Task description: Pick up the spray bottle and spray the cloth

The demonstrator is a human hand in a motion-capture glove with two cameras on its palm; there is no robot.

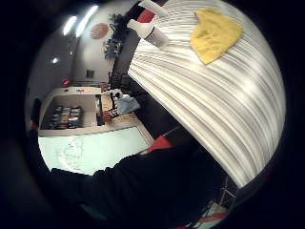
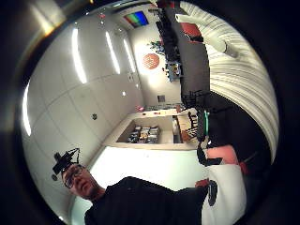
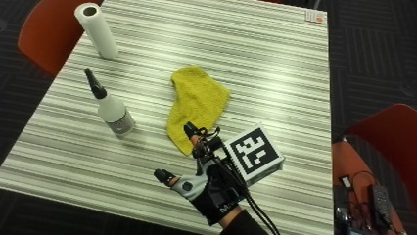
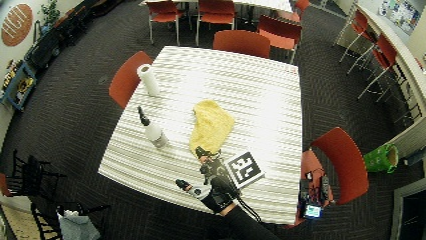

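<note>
1. While the bottle (image 3: 112,110) stands untouched, the hand (image 3: 202,183) hovers over the bench (image 3: 273,63) near its near edge, fingers spread apart and straight, holding nothing.
2. Bottle, one: upright, long axis vertical, black nozzle at the top; it stands close to the left edge of the bench, about midway along that edge. From the hand it lies off to the thumb side and farther from the near edge, apart from it, with bare bench between. In the little-finger palm view the bottle (image 1: 148,31) shows far off near the far rim of the bench, so the palm is not yet turned toward it.
3. Cloth (image 3: 196,105), one: yellow, crumpled, lying flat near the middle of the bench, between bottle and hand line; its near corner lies just beside the fingertips (image 3: 190,129). Whether they touch cannot be told.
4. Paper roll (image 3: 96,29), one: white, standing on end at the far left corner, well apart from the hand.
5. Chairs (image 3: 381,134), red: two show at the bench in the outside view, one off the far left corner, one off the right side.
6. Judgement: pickup not yet begun. The coming reach must carry the hand sideways toward the left edge, past the cloth, to wrap the bottle's body from the side. Only the gloved hand shows.
</note>
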